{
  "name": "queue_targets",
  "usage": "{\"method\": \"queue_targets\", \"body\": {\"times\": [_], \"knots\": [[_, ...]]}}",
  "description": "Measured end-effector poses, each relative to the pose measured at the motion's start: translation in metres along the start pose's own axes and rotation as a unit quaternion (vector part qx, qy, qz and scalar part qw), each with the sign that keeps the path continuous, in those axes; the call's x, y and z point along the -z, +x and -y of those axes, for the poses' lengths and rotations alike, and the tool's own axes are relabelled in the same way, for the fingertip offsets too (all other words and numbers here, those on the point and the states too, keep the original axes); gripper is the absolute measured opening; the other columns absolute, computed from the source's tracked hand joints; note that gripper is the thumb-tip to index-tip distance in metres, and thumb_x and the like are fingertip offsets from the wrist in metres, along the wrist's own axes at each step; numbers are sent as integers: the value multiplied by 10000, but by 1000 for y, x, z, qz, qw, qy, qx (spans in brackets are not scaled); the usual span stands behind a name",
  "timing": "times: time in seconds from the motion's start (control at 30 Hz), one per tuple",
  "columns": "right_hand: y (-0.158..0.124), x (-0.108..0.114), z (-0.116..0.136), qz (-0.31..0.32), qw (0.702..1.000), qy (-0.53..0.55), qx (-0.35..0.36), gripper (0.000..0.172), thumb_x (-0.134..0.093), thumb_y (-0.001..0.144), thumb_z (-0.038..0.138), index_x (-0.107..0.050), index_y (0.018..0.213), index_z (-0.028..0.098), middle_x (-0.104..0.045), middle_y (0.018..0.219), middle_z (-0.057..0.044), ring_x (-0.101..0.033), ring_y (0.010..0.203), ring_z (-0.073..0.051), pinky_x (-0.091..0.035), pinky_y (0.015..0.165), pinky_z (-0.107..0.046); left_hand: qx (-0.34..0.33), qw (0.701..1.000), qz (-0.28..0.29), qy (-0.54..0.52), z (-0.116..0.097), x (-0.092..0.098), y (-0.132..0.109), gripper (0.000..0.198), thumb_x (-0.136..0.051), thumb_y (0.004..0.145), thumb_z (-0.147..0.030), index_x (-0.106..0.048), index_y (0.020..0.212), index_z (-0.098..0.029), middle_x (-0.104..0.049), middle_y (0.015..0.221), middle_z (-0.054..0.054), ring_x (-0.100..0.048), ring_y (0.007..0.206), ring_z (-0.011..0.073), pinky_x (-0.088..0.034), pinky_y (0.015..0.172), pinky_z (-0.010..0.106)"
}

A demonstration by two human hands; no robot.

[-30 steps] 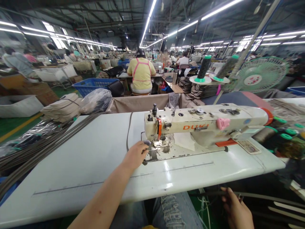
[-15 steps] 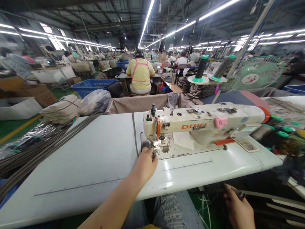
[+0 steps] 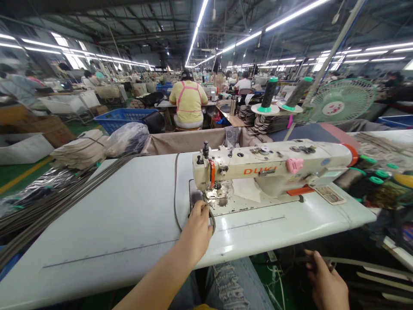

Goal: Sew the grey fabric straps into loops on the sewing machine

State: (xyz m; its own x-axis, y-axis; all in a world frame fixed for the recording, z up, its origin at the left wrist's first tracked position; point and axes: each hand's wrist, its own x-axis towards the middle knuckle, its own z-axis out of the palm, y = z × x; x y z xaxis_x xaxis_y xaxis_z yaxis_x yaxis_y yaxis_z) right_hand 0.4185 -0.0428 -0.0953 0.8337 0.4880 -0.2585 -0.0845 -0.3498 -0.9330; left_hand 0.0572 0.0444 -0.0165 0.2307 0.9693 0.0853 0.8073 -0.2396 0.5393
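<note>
- Sitting at a white counter [image 3: 97,224], a long bundle of dark straps [image 3: 64,200] lying across its left end, a factory floor spreading out beyond.
- Past the far edge, left to right: tied stacks of beige material [image 3: 79,150], a bulging clear plastic bag [image 3: 127,140] and a blue plastic basket [image 3: 121,116] just behind it.
- Farther off, a co-worker [image 3: 188,103] in a yellow shirt with pink straps, seated with their back to me.
- My left grip [image 3: 195,232] closed around a dark strap [image 3: 211,217] at the front edge of the machine bed, the strap curving out past my fingers; a thin dark length [image 3: 176,193] runs back across the counter from there, though I cannot tell whether it is the same strap.
- Directly ahead, a cream DUKI sewing machine [image 3: 267,170], its worn bed just beyond my left grip, a pink clip [image 3: 294,165] on its arm.
- Above it, dark thread cones [image 3: 269,92] on a stand, with a green fan [image 3: 342,107] to their right.
- Low on the right, below the counter edge, my right grip [image 3: 325,275], fingers partly curled at a long pale strip [image 3: 358,263]; I cannot tell if it is holding firmly.
</note>
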Motion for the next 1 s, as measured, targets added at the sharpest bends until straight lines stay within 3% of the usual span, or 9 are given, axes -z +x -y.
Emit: {"method": "queue_targets", "body": {"times": [0.17, 0.4, 0.73, 0.9, 1.0], "knots": [[3, -2, -8, 12, 1000, 6, -10, 623, -763, 661, 555, -751, 1110, 124, -564, 652, 22, -402, 526, -120, -289, 451, -265, -44, 999, 17, 14, 4, -3, -5, 463, -580, 885, -125, -531, 1345, -124, -506, 1481, 174, -534, 1375, 270, -398, 1227, 397], [20, 8, -20, 26, 999, -13, 29, 665, -678, 727, 695, -757, 1063, 126, -615, 678, -5, -502, 572, -155, -400, 492, -280, -61, 996, 35, 56, 2, 1, -12, 352, -600, 923, -214, -586, 1267, -139, -517, 1483, 177, -525, 1390, 301, -428, 1210, 422], [-6, -4, 3, -1, 999, 46, 9, 514, -785, 562, 430, -756, 988, 145, -612, 750, -5, -540, 687, -158, -386, 486, -222, -80, 994, 18, 78, 2, -4, -17, 314, -622, 934, -222, -609, 1237, -138, -521, 1479, 188, -497, 1413, 344, -433, 1209, 474], [-5, 2, 3, 17, 999, 16, 33, 584, -766, 678, 546, -741, 1098, 141, -639, 701, -19, -509, 548, -176, -376, 427, -288, -104, 987, 12, 122, 2, -9, -17, 414, -633, 950, -193, -555, 1346, -102, -543, 1458, 223, -525, 1400, 360, -419, 1213, 520], [4, 2, -7, 32, 998, 4, 54, 589, -798, 660, 567, -743, 1051, 130, -693, 705, -47, -581, 589, -213, -437, 469, -311, -106, 986, 7, 129, 4, -13, -17, 449, -634, 949, -175, -530, 1377, -84, -545, 1454, 242, -524, 1404, 368, -431, 1202, 522]]}}
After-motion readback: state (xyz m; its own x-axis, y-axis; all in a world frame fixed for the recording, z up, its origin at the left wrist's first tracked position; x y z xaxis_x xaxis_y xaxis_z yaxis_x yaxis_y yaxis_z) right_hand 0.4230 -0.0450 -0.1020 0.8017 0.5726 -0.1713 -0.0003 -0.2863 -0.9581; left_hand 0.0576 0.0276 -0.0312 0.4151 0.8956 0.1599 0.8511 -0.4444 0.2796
